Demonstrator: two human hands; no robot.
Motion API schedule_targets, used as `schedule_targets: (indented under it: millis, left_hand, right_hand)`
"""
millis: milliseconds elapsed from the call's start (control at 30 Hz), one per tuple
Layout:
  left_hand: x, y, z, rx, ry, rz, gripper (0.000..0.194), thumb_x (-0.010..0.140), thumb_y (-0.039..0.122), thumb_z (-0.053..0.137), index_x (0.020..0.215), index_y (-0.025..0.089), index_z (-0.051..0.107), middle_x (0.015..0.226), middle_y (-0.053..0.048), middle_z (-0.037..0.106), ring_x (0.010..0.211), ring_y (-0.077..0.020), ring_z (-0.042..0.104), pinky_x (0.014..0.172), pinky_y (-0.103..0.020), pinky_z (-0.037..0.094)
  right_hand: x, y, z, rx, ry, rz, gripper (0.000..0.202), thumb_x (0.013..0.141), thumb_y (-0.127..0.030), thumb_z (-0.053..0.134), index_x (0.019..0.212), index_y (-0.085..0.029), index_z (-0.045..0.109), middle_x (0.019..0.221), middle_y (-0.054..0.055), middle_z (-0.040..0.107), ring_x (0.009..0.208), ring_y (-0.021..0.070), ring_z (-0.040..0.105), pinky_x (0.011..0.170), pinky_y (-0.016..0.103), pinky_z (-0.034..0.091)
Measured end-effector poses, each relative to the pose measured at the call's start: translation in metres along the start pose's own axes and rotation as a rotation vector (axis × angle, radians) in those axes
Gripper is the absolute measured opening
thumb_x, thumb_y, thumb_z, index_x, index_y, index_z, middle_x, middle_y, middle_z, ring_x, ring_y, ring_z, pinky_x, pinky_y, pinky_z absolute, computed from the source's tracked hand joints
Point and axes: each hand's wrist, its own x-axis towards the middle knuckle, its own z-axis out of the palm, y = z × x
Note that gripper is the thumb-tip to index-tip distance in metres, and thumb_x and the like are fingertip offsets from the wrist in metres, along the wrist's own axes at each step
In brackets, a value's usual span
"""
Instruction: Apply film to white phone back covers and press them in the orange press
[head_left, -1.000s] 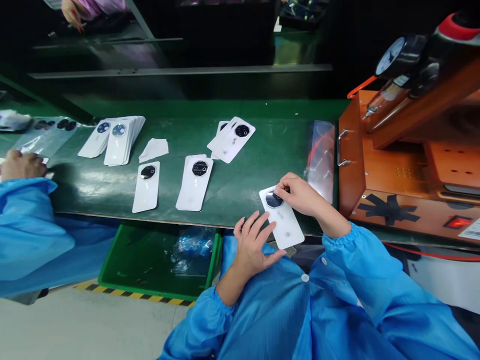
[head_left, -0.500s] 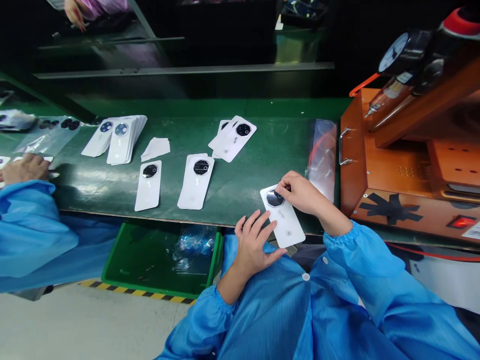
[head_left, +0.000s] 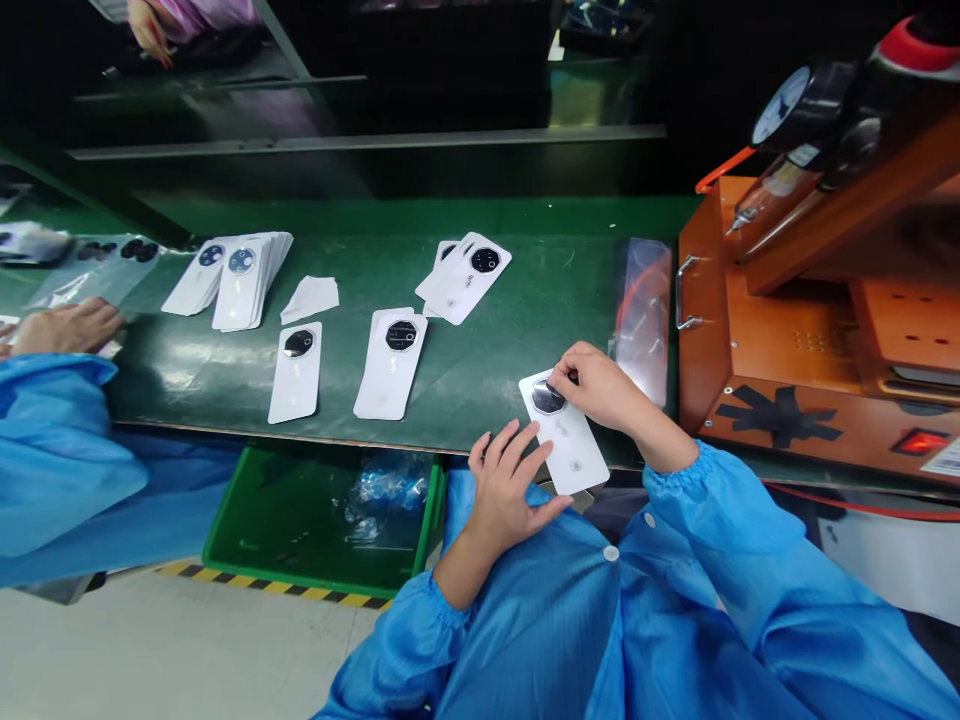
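Note:
A white phone back cover [head_left: 572, 452] with a dark round camera panel [head_left: 547, 396] lies tilted at the bench's front edge. The fingers of my right hand [head_left: 596, 385] are pinched together at the panel's upper right side; a small dark bit shows by the fingertips, but I cannot make out what they hold. My left hand [head_left: 506, 490] is spread, with its fingertips at the cover's left edge. Farther left are a short stack of similar covers [head_left: 390, 375], a single cover [head_left: 295, 385] and a fanned group of covers [head_left: 469, 285] behind them.
At right stands an orange machine [head_left: 705, 360] with a gauge [head_left: 784, 105]; a clear plastic sheet [head_left: 643, 330] lies beside it. More covers [head_left: 238, 290] and a white scrap [head_left: 310, 297] lie at left, near a co-worker's hand [head_left: 71, 325]. Below is a green bin [head_left: 277, 520].
My hands and the cover stay almost in place, with the right fingers still at the camera panel. The co-worker's hand at left has shifted slightly right and flattened.

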Motion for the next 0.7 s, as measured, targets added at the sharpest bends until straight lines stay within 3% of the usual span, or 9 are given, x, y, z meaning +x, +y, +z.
schedule_targets:
  millis: [300,467,600,700]
  left_hand:
    - [0.000,0.001,-0.002,-0.005,-0.006,0.001,0.061,0.084,0.064,0.067,0.130,0.025,0.066,0.144,-0.012,0.062,0.139,-0.0343,0.048,0.118,-0.051,0.020]
    - [-0.001,0.001,0.000,-0.018,-0.005,0.001,0.063,0.082,0.062,0.070,0.131,0.024,0.064,0.146,-0.012,0.060,0.141,-0.0349,0.047,0.119,-0.052,0.020]
    - [-0.001,0.001,0.001,-0.030,-0.004,0.006,0.067,0.079,0.063,0.074,0.132,0.023,0.064,0.145,-0.013,0.061,0.140,-0.0363,0.047,0.118,-0.054,0.021]
    - [0.002,0.000,-0.002,-0.016,0.018,0.022,0.061,0.079,0.057,0.077,0.128,0.023,0.065,0.142,-0.013,0.063,0.139,-0.0367,0.049,0.116,-0.055,0.023]
  right_hand:
    - [-0.002,0.001,0.000,0.021,0.030,0.008,0.014,0.089,-0.021,0.061,0.077,-0.019,0.069,0.095,0.006,0.063,0.092,0.0192,0.060,0.084,0.033,0.047]
    - [-0.013,0.003,-0.003,0.007,0.150,-0.003,0.013,0.090,-0.026,0.063,0.089,-0.019,0.074,0.099,0.007,0.061,0.092,0.0197,0.060,0.085,0.034,0.049]
    - [-0.043,0.003,-0.007,-0.020,0.336,0.000,0.018,0.091,-0.029,0.062,0.103,-0.019,0.072,0.106,0.008,0.060,0.090,0.0195,0.061,0.083,0.033,0.050]
    - [-0.084,0.002,-0.005,-0.052,0.346,0.024,0.018,0.096,-0.036,0.057,0.097,-0.021,0.068,0.094,0.005,0.063,0.076,0.0166,0.060,0.072,0.030,0.047]
